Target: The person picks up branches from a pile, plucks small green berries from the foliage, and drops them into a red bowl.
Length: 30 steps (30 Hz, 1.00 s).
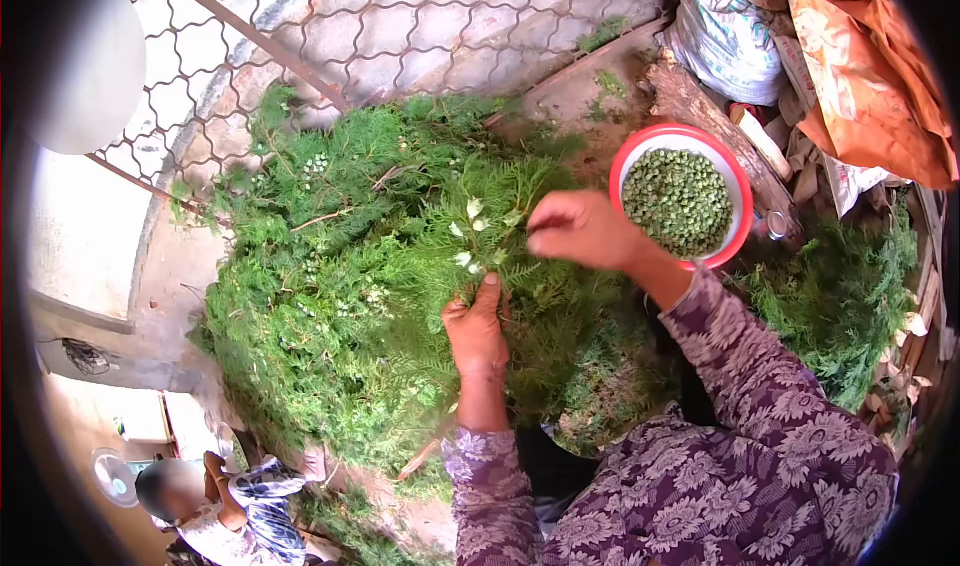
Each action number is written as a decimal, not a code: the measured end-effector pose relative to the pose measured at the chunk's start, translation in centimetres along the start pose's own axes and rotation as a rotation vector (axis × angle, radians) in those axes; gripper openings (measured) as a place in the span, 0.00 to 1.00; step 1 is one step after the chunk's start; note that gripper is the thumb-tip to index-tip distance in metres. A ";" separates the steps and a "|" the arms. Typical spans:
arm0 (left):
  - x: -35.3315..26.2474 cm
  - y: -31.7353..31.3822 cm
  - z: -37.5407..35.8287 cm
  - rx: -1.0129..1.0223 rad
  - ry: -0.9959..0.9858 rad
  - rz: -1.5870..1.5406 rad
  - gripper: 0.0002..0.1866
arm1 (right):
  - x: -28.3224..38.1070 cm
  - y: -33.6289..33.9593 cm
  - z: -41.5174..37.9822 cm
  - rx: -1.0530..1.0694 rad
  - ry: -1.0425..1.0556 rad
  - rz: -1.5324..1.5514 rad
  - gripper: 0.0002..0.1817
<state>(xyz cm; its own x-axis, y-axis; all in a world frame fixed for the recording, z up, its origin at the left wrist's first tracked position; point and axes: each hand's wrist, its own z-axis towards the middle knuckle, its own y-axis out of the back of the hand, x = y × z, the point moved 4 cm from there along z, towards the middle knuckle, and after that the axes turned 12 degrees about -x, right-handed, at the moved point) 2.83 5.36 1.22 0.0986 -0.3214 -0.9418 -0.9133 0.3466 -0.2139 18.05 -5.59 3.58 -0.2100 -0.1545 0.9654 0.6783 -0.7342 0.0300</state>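
My left hand (478, 334) is closed round the stem of a feathery green sprig (478, 228), thumb pointing up along it. Pale, whitish-green cones (466, 260) show on the sprig above my thumb. To its right, my right hand (585, 230) hovers with fingers curled together; it is slightly blurred, and whatever may be between the fingertips is hidden. Beyond my right wrist stands a red-rimmed white basin (742, 198), holding many small round green cones (677, 202). Beneath both hands spreads a large heap of cut green branches (320, 296), some bearing pale cones.
A wire mesh with a rusty bar (250, 34) borders the heap at the back. A log (700, 106), a white sack (725, 36) and orange sheeting (860, 76) lie at right, above more greenery (835, 301). Another person (235, 506) sits at lower left.
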 end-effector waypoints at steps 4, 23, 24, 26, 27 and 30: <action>1.1 -1.6 -0.5 0.094 -0.013 0.006 0.03 | 0.0 -2.2 -1.0 -0.008 -0.026 0.020 0.15; 1.1 -2.4 -0.9 0.095 0.150 -0.056 0.04 | 1.8 0.3 -0.7 0.045 -0.292 0.309 0.08; 1.1 -2.2 -0.9 0.082 0.159 -0.060 0.04 | 2.0 0.9 -0.4 0.035 -0.360 0.405 0.08; 1.0 -1.9 -0.9 0.073 0.168 -0.062 0.04 | 1.5 1.4 -0.4 0.019 -0.419 0.546 0.09; 0.9 -1.7 -0.9 0.056 0.173 -0.067 0.04 | 1.4 1.4 -0.5 0.003 -0.480 0.686 0.10; 1.2 -1.3 -0.7 0.026 0.148 -0.050 0.06 | 0.1 1.0 -0.5 0.041 -0.505 0.638 0.08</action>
<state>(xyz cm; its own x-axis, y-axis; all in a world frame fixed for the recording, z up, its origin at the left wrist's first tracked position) 3.80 3.92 0.58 0.0829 -0.4647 -0.8816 -0.8981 0.3486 -0.2682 18.39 -6.69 3.62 0.5618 -0.2110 0.7999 0.5870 -0.5796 -0.5652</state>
